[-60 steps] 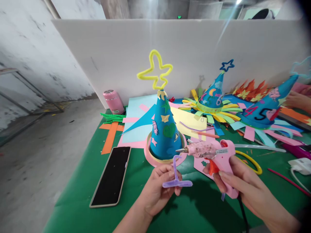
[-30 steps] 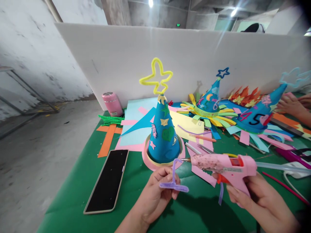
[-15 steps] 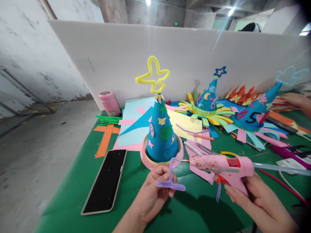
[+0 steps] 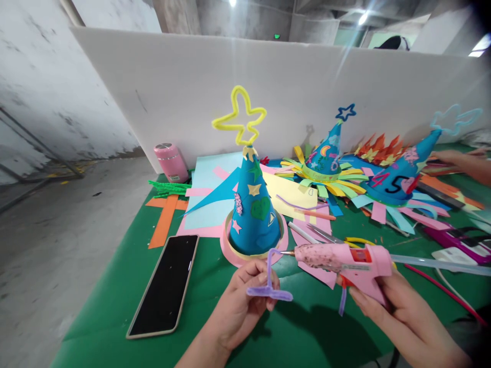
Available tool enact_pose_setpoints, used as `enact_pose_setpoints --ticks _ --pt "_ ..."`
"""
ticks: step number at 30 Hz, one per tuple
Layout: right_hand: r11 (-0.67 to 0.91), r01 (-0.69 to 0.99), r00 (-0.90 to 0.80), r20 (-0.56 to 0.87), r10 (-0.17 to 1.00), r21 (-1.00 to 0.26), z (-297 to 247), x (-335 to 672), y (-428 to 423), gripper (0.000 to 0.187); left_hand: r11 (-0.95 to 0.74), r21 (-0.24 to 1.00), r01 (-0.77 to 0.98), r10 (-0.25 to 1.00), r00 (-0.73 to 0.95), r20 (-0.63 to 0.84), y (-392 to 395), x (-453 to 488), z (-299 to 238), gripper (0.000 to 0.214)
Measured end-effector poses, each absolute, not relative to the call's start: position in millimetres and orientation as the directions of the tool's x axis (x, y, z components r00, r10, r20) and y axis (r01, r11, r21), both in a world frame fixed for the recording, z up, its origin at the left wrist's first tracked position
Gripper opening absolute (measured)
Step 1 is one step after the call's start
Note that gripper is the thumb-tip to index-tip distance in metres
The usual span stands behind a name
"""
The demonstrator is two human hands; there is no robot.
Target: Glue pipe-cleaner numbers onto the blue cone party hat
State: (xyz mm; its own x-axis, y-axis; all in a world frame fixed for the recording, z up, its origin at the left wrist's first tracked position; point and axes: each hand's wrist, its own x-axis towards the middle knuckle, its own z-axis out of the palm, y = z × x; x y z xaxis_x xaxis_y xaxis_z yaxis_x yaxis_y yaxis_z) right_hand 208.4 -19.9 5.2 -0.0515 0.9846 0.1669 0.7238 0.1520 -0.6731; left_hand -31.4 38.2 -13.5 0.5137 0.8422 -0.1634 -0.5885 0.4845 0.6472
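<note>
Between the fingers of my left hand [image 4: 245,296] is a purple pipe cleaner [image 4: 269,292], bent with a crossbar at its lower end and a hooked top. My right hand [image 4: 402,306] grips a pink hot glue gun [image 4: 341,258] by its handle, a clear glue stick [image 4: 437,263] sticking out of its back. The nozzle points left and meets the hooked tip of the pipe cleaner. A short purple strip hangs below the trigger. Just beyond my hands stands a blue paper cone hat [image 4: 255,214] with a pink brim, stickers and a yellow pipe cleaner star [image 4: 240,120] on top.
A phone [image 4: 164,286] lies at left, near green pipe cleaners [image 4: 169,189] and a pink bottle [image 4: 171,162]. Two more cone hats [image 4: 328,153] stand at right. Scissors [image 4: 322,232] lie behind the glue gun. Another person's hand [image 4: 456,161] is at far right.
The glue gun has shifted slightly left, its nozzle still at the pipe cleaner's tip. My left hand stays nearly still. The other person's hand has moved left, and the whole view has shifted a little.
</note>
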Motion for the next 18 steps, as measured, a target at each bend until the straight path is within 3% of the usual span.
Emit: enact_pose_setpoints --ticks 18 --pt "0.221 0.722 -0.092 0.226 0.97 -0.656 10.4 192.0 -10.6 0.029 0.497 0.666 -0.556 0.82 0.552 -0.151 37.3 -32.1 -16.6 0.013"
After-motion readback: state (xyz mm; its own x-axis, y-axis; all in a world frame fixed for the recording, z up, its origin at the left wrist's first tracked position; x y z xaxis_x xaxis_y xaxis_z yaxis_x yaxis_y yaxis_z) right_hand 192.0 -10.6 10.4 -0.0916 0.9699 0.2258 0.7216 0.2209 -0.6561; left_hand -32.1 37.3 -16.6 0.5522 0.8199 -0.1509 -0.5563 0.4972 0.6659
